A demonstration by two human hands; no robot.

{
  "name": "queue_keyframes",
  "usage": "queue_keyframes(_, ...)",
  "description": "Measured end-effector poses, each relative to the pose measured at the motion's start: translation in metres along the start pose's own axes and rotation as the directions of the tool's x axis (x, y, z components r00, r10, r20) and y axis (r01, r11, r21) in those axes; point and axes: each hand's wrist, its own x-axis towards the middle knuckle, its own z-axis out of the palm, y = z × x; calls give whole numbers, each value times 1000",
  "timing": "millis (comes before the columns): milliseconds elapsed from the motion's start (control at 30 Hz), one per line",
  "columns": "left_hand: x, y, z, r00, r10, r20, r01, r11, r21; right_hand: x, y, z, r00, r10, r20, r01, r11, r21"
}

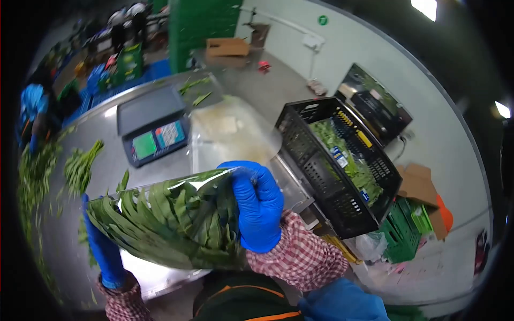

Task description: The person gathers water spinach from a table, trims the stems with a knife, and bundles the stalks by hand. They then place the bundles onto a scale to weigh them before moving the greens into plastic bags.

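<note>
A clear plastic bag of long green leaves (171, 224) is held up in front of my body, over the steel table. My right hand (254, 206), in a blue glove, grips the bag's right end with fingers folded onto the film. At the other end, my left hand (105, 249), also gloved in blue, rests against the bag's left edge; most of its fingers are hidden behind the leaves, so its grip is unclear. Beyond the bag lies an open dark case (152, 125) with green and blue cards in it.
Loose leaves (40, 182) and a leafy bunch (81, 166) lie on the steel table (110, 155) at left. A black crate (326, 171) with bagged greens stands at right, near a green crate (396, 230). A person in blue (35, 101) is at far left.
</note>
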Motion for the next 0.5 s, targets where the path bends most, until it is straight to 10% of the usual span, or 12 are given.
queue_keyframes(100, -2, -105, -39, 899, -152, 411, 214, 970, -111, 33, -47, -13, 970, -190, -151, 191, 982, -12)
queue_keyframes(167, -28, -95, 28, 653, -462, 600, 335, 887, 318, 69, -81, -43, 884, -423, -200, 376, 896, -235)
queue_keyframes(200, -25, -90, 79, 622, -433, 652, 79, 863, 498, 85, -106, -56, 881, -388, -271, 345, 919, -192)
queue_keyframes(233, -19, -105, 107, 581, -622, 525, 143, 713, 686, 106, -122, -78, 831, -492, -258, 436, 866, -247)
queue_keyframes(300, -10, -125, 185, 592, -393, 704, -42, 857, 514, 142, -166, -124, 836, -519, -181, 437, 827, -354)
queue_keyframes(400, -20, -151, 300, 380, -501, 778, 25, 846, 532, 221, -223, -232, 875, -481, 52, 398, 655, -642)
queue_keyframes(500, -68, -195, 395, 300, -381, 875, 529, 829, 180, 276, -249, -335, 896, -440, 56, 219, 329, -919)
